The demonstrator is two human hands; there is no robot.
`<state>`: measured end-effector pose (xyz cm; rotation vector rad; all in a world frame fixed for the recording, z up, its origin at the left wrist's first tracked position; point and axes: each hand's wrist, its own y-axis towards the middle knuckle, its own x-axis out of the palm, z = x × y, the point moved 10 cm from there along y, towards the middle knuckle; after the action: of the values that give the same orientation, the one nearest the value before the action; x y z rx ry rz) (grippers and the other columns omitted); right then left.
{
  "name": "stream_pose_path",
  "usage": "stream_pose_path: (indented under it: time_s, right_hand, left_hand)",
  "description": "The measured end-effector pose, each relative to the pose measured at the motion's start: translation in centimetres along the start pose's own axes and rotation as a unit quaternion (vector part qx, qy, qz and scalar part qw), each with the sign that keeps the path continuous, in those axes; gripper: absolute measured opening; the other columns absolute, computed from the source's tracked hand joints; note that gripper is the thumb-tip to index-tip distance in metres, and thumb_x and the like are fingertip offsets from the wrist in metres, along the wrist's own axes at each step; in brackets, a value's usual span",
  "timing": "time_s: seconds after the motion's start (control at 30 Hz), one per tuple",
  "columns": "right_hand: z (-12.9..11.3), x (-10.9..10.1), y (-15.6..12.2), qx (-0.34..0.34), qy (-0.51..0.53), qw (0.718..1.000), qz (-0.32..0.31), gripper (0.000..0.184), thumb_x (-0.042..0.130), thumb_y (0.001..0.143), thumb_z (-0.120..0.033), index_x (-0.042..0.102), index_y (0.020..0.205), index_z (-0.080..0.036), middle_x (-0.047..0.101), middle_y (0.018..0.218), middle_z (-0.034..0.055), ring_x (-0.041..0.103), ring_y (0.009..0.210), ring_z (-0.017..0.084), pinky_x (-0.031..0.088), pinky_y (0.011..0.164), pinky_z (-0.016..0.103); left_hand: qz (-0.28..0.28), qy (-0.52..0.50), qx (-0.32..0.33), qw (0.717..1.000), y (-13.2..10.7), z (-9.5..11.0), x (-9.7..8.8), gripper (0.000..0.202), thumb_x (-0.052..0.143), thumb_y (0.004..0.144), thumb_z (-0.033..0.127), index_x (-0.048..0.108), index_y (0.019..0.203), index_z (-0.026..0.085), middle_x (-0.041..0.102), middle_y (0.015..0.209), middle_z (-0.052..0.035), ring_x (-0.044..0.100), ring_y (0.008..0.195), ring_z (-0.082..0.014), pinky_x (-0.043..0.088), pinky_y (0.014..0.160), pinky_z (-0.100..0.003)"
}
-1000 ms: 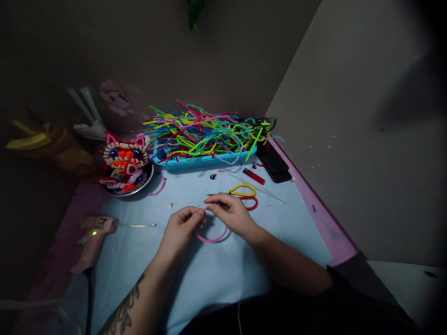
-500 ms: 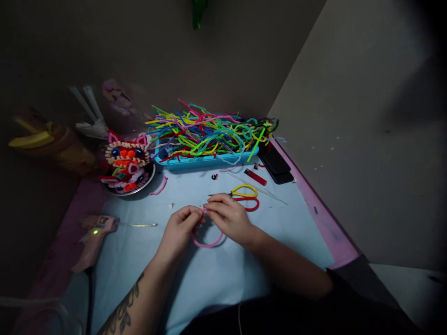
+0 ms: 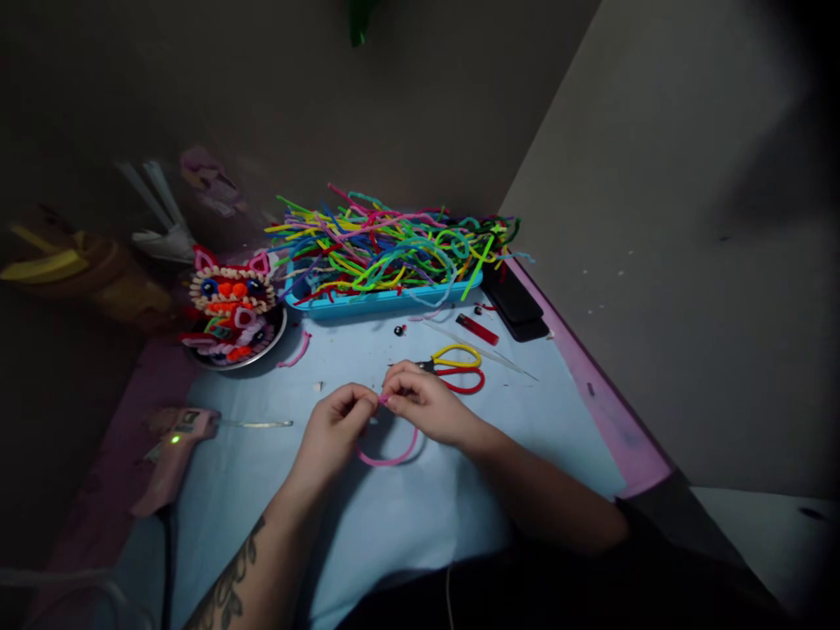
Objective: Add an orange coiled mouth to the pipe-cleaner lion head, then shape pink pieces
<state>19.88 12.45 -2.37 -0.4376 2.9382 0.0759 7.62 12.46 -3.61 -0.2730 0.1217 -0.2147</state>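
Note:
Both my hands meet over the middle of a light blue table cover (image 3: 394,525). My left hand (image 3: 334,429) and my right hand (image 3: 423,402) each pinch an end of a pink pipe cleaner (image 3: 390,457), which hangs below them in a loop. The fingertips of the two hands almost touch at the top of the loop. Just behind my right hand lie scissors (image 3: 459,367) with one yellow and one red handle.
A blue tray (image 3: 381,302) piled with coloured pipe cleaners stands at the back. A pipe-cleaner animal figure (image 3: 229,302) sits on a metal plate at the left. A pink glue gun (image 3: 174,446) lies at the left edge. A red lighter (image 3: 478,330) and a dark phone (image 3: 521,306) lie at the right.
The two hands have drawn closer together, and the pink loop between them has become smaller and shifted slightly left.

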Motion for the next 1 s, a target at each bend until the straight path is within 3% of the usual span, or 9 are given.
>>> stream_pose_path:
  time_s: [0.23,0.33,0.43,0.53,0.63,0.73,0.87,1.0]
  right_hand:
    - [-0.4,0.1,0.0,-0.007,-0.035,0.999,-0.005,0.013,0.060,0.083,-0.020,0.057,0.071,-0.018,0.053,0.087,0.0023,0.054,0.086,0.016,0.042,0.080,0.030]
    - [0.7,-0.1,0.1,0.049,-0.028,0.998,0.005,0.012,0.060,0.079,-0.017,0.056,0.067,-0.018,0.052,0.078,-0.0006,0.051,0.076,0.014,0.040,0.071,0.027]
    - [2.9,0.3,-0.4,0.157,0.083,0.984,-0.008,0.006,0.060,0.074,-0.018,0.060,0.069,-0.017,0.051,0.065,-0.0035,0.045,0.061,0.011,0.033,0.057,0.024]
    - [4.2,1.3,-1.0,0.230,0.239,0.943,-0.033,0.011,0.066,0.068,-0.025,0.064,0.072,-0.015,0.057,0.063,-0.0025,0.043,0.052,0.008,0.029,0.050,0.022]
    - [4.4,1.8,-1.2,0.249,0.324,0.912,-0.046,0.023,0.075,0.060,-0.029,0.067,0.074,-0.013,0.060,0.065,-0.0001,0.047,0.054,0.008,0.031,0.050,0.021]
    - [4.2,1.9,-1.2,0.251,0.353,0.899,-0.054,0.031,0.079,0.060,-0.038,0.068,0.074,-0.013,0.060,0.067,0.0008,0.049,0.058,0.009,0.034,0.050,0.020]
    - [3.8,0.9,-0.7,0.208,0.272,0.939,-0.023,0.025,0.077,0.065,-0.035,0.065,0.070,-0.015,0.057,0.065,-0.0017,0.044,0.057,0.008,0.033,0.053,0.021]
    - [0.4,-1.6,-0.4,0.026,0.029,0.996,0.075,0.010,0.067,0.075,-0.022,0.064,0.067,-0.017,0.059,0.077,0.0018,0.054,0.076,0.015,0.042,0.069,0.029]
  left_hand:
    - [-0.009,-0.018,0.008,1.000,-0.1,0.5,0.1,0.018,0.061,0.074,0.032,0.061,0.064,0.017,0.050,0.058,0.0030,0.040,0.056,-0.0111,0.030,0.053,-0.024]
    - [-0.020,-0.020,0.000,1.000,-0.1,0.3,0.4,0.017,0.062,0.074,0.032,0.061,0.066,0.017,0.050,0.059,0.0032,0.040,0.056,-0.0110,0.030,0.054,-0.024]
    - [-0.026,-0.011,0.000,1.000,-0.1,0.4,0.6,0.018,0.063,0.073,0.034,0.062,0.067,0.017,0.051,0.060,0.0027,0.042,0.057,-0.0114,0.032,0.055,-0.025]
    - [-0.030,0.005,0.004,1.000,0.0,0.6,0.7,0.019,0.063,0.073,0.034,0.062,0.066,0.017,0.053,0.061,0.0020,0.043,0.059,-0.0120,0.033,0.057,-0.025]
    - [-0.034,0.011,0.004,0.999,-0.1,0.6,0.8,0.019,0.062,0.073,0.035,0.062,0.067,0.017,0.054,0.061,0.0019,0.043,0.059,-0.0124,0.033,0.057,-0.025]
    - [-0.046,0.014,0.010,0.999,-0.1,0.7,0.9,0.020,0.062,0.073,0.036,0.063,0.068,0.017,0.055,0.062,0.0017,0.044,0.060,-0.0128,0.034,0.058,-0.026]
    - [-0.080,0.034,0.015,0.996,-0.2,0.6,1.5,0.020,0.062,0.072,0.036,0.064,0.067,0.017,0.055,0.062,0.0018,0.044,0.060,-0.0129,0.034,0.059,-0.026]
    - [-0.047,0.038,0.003,0.998,0.0,0.2,1.1,0.019,0.063,0.071,0.035,0.063,0.065,0.017,0.054,0.059,0.0022,0.043,0.057,-0.0124,0.032,0.056,-0.025]
